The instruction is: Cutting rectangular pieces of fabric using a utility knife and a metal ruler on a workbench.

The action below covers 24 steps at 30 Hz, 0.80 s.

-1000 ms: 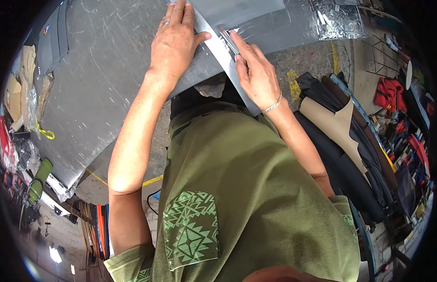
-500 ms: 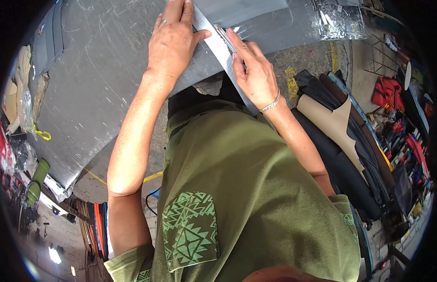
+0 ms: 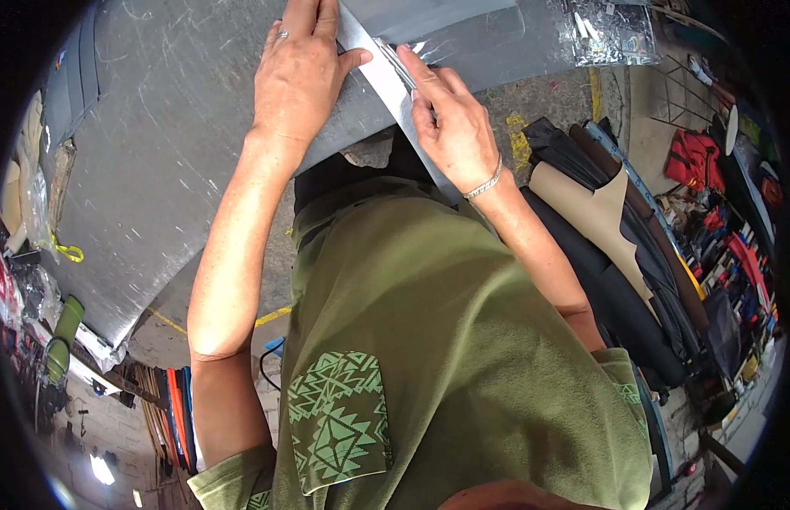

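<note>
A long metal straightedge (image 3: 383, 83) lies slantwise across the grey worktable (image 3: 174, 144), its near end jutting past the table edge toward my body. My left hand (image 3: 297, 89) lies flat beside it with fingers extended, its thumb resting on the metal; the fingertips run out of the top of the picture. In my right hand (image 3: 454, 127) is a slim silver utility knife (image 3: 398, 61), held along the right side of the straightedge with the index finger stretched over it. The blade tip is too small to make out. A grey sheet (image 3: 463, 15) lies under and beyond the straightedge.
A clear plastic packet (image 3: 616, 34) lies at the table's far right. Rolls of dark and beige material (image 3: 582, 200) lean at my right, near a red bag (image 3: 694, 160). Plastic-wrapped pieces and a green roll (image 3: 65, 336) crowd the left edge.
Both hands, the straightedge and the table appear slightly further left in the picture, as the whole view has shifted. The hold on the knife and the left hand's press look unchanged.
</note>
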Each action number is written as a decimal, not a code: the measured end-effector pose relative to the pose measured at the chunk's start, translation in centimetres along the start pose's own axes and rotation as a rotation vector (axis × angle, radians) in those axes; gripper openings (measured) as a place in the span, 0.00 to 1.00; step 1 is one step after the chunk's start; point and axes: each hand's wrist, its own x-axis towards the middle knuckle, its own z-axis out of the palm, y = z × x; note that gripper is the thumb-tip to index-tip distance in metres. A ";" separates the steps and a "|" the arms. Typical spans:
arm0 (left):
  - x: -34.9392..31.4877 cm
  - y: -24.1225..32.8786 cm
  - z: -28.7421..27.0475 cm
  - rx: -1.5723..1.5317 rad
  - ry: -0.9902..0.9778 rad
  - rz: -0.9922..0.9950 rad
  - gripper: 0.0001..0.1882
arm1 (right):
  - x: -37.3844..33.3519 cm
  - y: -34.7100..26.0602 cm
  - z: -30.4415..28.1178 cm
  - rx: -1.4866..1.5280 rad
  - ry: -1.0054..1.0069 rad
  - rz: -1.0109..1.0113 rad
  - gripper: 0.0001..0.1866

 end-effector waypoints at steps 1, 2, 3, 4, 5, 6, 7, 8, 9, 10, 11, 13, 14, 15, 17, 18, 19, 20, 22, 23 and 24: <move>0.0 0.1 -0.1 0.003 -0.010 -0.008 0.39 | 0.0 0.0 0.0 -0.002 0.000 0.001 0.31; 0.0 0.1 0.0 0.002 -0.010 -0.007 0.39 | 0.0 0.1 0.0 -0.004 0.006 -0.006 0.32; 0.0 0.0 0.1 0.001 -0.001 0.001 0.39 | 0.0 0.0 0.0 -0.005 0.011 -0.012 0.32; 0.0 -0.1 0.2 0.001 0.007 0.009 0.39 | 0.0 0.0 0.1 -0.005 0.009 -0.011 0.32; 0.0 -0.1 0.2 -0.001 0.005 0.008 0.39 | 0.1 0.0 0.0 -0.009 0.003 -0.007 0.32; 0.0 -0.1 0.2 -0.004 0.005 0.007 0.39 | 0.1 0.0 0.0 -0.014 0.000 -0.003 0.32; 0.0 -0.1 0.2 -0.008 0.004 0.006 0.39 | 0.0 0.0 0.0 -0.015 0.000 -0.002 0.32; 0.0 -0.1 0.2 -0.009 0.003 0.006 0.39 | 0.0 -0.1 0.0 -0.017 -0.002 0.000 0.32; 0.0 -0.1 0.2 -0.001 0.001 0.009 0.39 | 0.0 -0.1 0.0 -0.018 -0.004 0.002 0.31; 0.0 -0.1 0.2 0.007 -0.002 0.011 0.39 | 0.0 0.0 0.0 -0.019 -0.005 0.002 0.31; 0.0 -1.0 1.6 0.007 -0.003 0.010 0.39 | 0.0 0.1 0.0 -0.012 0.000 -0.001 0.31; 0.0 -2.9 3.9 -0.901 0.438 0.406 0.39 | -0.1 -0.1 0.0 0.000 0.000 -0.011 0.31; -0.2 -2.8 4.0 -0.901 0.437 0.404 0.39 | -0.1 -0.1 -0.1 0.005 -0.001 -0.003 0.31; 0.0 -1.0 1.8 -0.455 0.220 0.212 0.39 | -0.2 0.1 -0.1 0.005 0.002 0.014 0.31; 0.1 -0.1 0.5 -0.003 0.006 0.018 0.39 | -0.1 0.3 -0.1 0.004 0.000 0.012 0.31; 0.0 -0.2 0.4 -0.006 0.010 0.019 0.39 | 0.0 0.3 0.0 0.005 -0.003 0.005 0.30; 0.0 -0.2 0.4 -0.009 0.014 0.020 0.39 | 0.0 0.2 0.0 0.006 -0.004 0.005 0.30; 0.0 -0.2 0.3 -0.009 0.014 0.019 0.39 | 0.0 0.2 0.0 0.006 -0.001 -0.004 0.30; 0.0 -0.1 0.2 -0.004 0.009 0.020 0.39 | 0.0 0.2 0.0 0.004 0.002 -0.010 0.30; 0.1 -0.1 0.3 -0.006 0.008 0.022 0.39 | 0.0 0.3 0.0 0.000 0.005 -0.007 0.30; 0.0 -0.1 0.3 -0.006 0.013 0.022 0.39 | 0.0 0.3 0.1 -0.001 0.008 -0.006 0.30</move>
